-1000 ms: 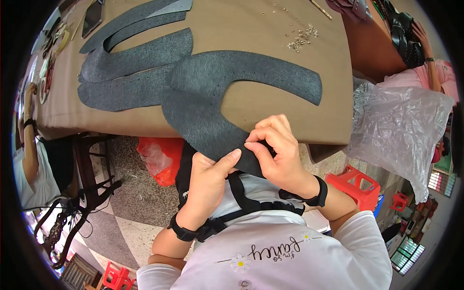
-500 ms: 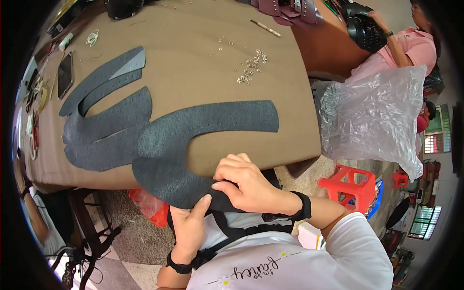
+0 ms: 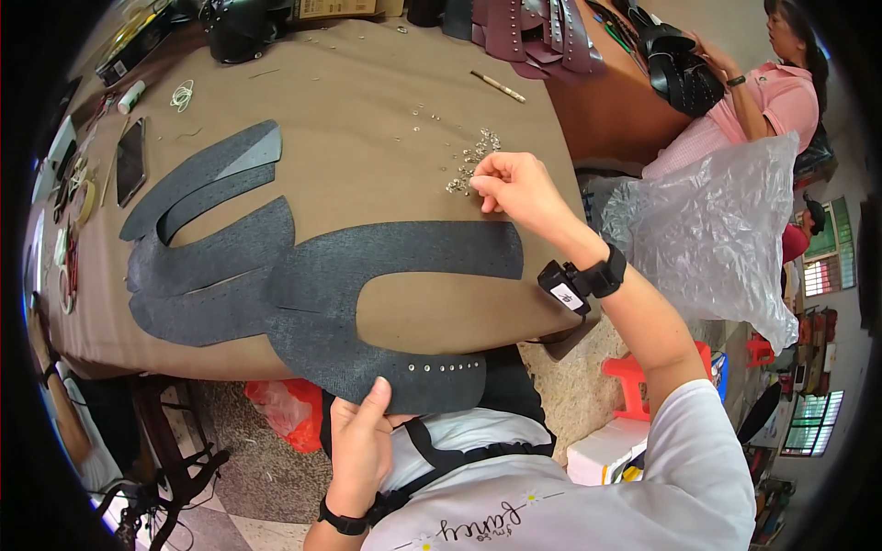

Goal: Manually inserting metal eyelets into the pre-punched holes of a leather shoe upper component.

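A dark grey U-shaped leather piece (image 3: pixel 324 275) lies partly on the table, its near arm hanging over the edge toward me. Several small shiny studs sit in a row along that near arm. My left hand (image 3: pixel 361 441) grips the piece by its near edge, thumb on top and fingers underneath. Over at the small pile of loose silver studs (image 3: pixel 482 147), my right hand (image 3: pixel 519 188) is closed in a pinch at the pile's near side. Whatever is between its fingertips is too small to make out.
More dark curved leather pieces (image 3: pixel 207 234) overlap at the left. A phone (image 3: pixel 131 163), a white string (image 3: pixel 182 95) and a pen (image 3: pixel 498 86) lie farther off. Clear plastic bag (image 3: pixel 698 239) and red stool (image 3: pixel 634 386) stand right. A person in pink (image 3: pixel 772 101) handles a black studded piece.
My right hand has left the leather's near arm and reached forward to the stud pile, uncovering the stud row. My left hand still holds the piece. The view has shifted slightly.
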`<act>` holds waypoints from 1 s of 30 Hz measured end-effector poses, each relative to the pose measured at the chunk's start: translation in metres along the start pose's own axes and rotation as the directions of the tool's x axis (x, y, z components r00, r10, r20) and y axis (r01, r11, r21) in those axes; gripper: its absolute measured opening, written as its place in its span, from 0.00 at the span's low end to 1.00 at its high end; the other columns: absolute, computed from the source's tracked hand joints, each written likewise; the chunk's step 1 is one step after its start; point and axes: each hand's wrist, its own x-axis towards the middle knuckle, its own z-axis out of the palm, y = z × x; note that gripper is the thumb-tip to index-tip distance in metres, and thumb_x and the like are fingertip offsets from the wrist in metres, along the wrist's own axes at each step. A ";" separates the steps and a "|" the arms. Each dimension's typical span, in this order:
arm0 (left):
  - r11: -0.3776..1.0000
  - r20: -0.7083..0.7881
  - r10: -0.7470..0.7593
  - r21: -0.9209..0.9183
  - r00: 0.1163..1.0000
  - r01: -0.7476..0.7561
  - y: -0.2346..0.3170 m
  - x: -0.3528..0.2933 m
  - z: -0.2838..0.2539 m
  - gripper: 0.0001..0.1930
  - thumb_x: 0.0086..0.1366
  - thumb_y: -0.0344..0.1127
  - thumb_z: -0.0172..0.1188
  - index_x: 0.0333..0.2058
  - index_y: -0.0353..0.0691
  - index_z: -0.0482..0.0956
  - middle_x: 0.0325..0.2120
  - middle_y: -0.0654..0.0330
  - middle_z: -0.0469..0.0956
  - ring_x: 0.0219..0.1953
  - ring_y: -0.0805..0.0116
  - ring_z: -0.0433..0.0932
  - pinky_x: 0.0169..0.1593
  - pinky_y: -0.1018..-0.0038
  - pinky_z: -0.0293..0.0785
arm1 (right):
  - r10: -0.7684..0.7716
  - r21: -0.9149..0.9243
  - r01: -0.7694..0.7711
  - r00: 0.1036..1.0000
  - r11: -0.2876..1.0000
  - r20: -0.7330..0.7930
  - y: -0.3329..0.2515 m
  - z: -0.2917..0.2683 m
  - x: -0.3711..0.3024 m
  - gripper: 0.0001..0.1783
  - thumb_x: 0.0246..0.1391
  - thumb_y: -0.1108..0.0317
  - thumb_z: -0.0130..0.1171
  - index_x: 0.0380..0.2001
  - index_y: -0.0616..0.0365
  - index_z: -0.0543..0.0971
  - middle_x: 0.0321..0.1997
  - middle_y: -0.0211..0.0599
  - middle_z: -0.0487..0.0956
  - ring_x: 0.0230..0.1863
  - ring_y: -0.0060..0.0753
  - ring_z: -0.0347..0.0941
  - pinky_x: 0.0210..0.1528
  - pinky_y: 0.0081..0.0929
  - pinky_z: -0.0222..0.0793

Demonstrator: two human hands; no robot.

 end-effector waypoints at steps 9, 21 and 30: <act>0.999 -0.016 -0.030 -0.030 0.999 0.030 0.007 0.004 -0.001 0.15 0.67 0.35 0.50 0.47 0.30 0.70 0.42 0.50 0.77 0.42 0.59 0.79 0.44 0.59 0.77 | -0.184 -0.301 0.167 0.983 0.939 -0.028 0.015 0.012 0.005 0.06 0.44 0.70 0.61 0.23 0.62 0.78 0.20 0.38 0.77 0.24 0.32 0.73 0.29 0.28 0.67; 0.994 0.048 -0.065 -0.083 0.997 0.069 -0.001 0.009 -0.005 0.12 0.65 0.29 0.50 0.45 0.29 0.72 0.41 0.52 0.78 0.42 0.64 0.79 0.46 0.65 0.77 | -0.522 0.074 0.520 0.823 0.851 0.225 -0.021 0.059 -0.127 0.05 0.47 0.76 0.59 0.25 0.61 0.73 0.26 0.34 0.71 0.29 0.30 0.67 0.33 0.25 0.63; 0.996 0.037 -0.074 -0.045 0.997 0.076 -0.002 0.005 -0.005 0.09 0.64 0.29 0.54 0.43 0.33 0.75 0.39 0.57 0.78 0.39 0.71 0.78 0.43 0.72 0.77 | -0.644 -0.056 0.648 0.762 0.760 0.067 0.001 0.100 -0.147 0.07 0.42 0.77 0.62 0.25 0.59 0.74 0.26 0.33 0.72 0.27 0.35 0.67 0.34 0.28 0.58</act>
